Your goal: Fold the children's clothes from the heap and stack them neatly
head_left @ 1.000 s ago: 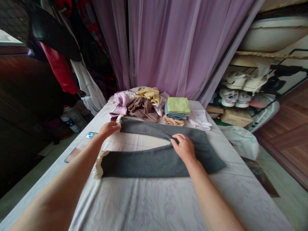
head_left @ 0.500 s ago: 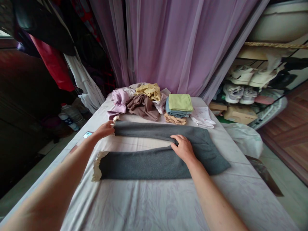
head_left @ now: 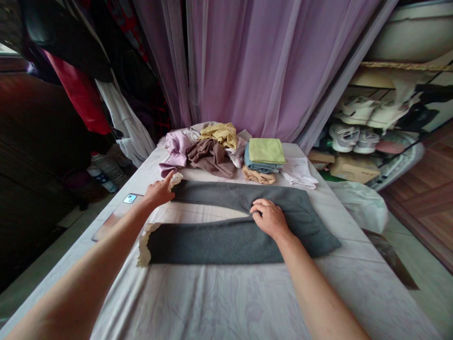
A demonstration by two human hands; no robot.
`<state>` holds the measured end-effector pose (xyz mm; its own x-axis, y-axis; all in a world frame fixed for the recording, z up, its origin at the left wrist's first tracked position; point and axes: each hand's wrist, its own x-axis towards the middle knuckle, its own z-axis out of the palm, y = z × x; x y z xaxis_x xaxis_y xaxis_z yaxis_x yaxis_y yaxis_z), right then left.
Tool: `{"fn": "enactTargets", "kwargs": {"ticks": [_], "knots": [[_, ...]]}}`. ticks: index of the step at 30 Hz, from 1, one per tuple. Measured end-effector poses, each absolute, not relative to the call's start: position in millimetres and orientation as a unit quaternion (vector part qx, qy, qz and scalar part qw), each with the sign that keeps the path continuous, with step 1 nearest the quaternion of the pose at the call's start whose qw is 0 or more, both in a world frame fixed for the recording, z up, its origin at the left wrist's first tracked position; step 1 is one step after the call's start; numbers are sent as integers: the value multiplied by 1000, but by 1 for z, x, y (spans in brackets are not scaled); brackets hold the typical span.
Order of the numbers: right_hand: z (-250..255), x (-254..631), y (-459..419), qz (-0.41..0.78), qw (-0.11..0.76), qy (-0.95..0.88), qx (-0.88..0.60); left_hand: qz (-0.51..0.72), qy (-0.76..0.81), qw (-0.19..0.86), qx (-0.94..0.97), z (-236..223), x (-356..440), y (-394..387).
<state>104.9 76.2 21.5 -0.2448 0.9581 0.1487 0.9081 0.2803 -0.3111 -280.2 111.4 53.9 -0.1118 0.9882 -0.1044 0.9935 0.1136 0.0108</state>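
Note:
Dark grey trousers with cream lace cuffs lie spread across the bed, waist to the right and legs to the left. At the far leg's lace cuff, my left hand pinches the hem with the index finger stretched out. My right hand rests at the crotch, its fingers curled on the cloth where the legs meet. The near leg lies flat, its lace cuff fully visible.
Behind the trousers is a heap of crumpled clothes. Beside it stand a folded stack topped by green cloth and a white folded cloth. A phone lies left. Shoes sit on a rack at right.
My left hand has moved slightly right with the far cuff, and that leg now bows a little. The right hand stays at the crotch, fingers more curled. More of the phone shows.

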Motion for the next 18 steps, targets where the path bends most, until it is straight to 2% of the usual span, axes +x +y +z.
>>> {"fn": "enactTargets", "kwargs": {"ticks": [5,8,15,18], "knots": [[19,105,74,72,165,-790,-586,36,696,-56,715,57,-265,114],[18,102,76,61,165,-786,-593,49,636,-56,768,51,-256,124],[31,95,95,53,64,-771,-631,-80,649,-27,756,57,-252,155],[40,99,115,52,67,-761,-643,-124,633,-25,764,66,-251,163]]}}
